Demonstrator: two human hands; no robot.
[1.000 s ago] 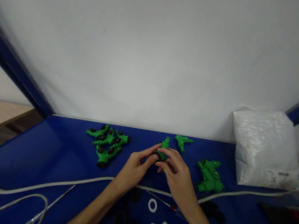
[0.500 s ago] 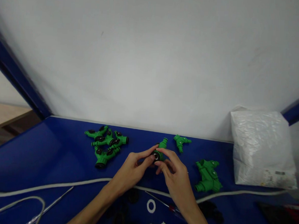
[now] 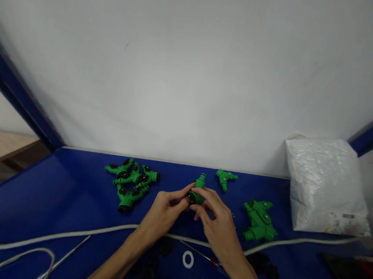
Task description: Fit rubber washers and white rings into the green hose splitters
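Head view, left to right: a white cord (image 3: pixel 57 235) runs across the blue counter (image 3: pixel 44 189), with a thin metal rod (image 3: pixel 68 254) near it. Further back lies a cluster of green fittings with black caps (image 3: pixel 131 182). At centre the left hand (image 3: pixel 163 214) and the right hand (image 3: pixel 219 225) meet above the counter, both with their grip clamped on one green connector (image 3: pixel 197 190), fingertips pinching its dark near end. White rings (image 3: pixel 188 259) lie near the wrists. Behind sits a small green Y-piece (image 3: pixel 225 177), then a pile of plain green fittings (image 3: pixel 260 220), and a white plastic bag (image 3: pixel 325 186) against the wall.
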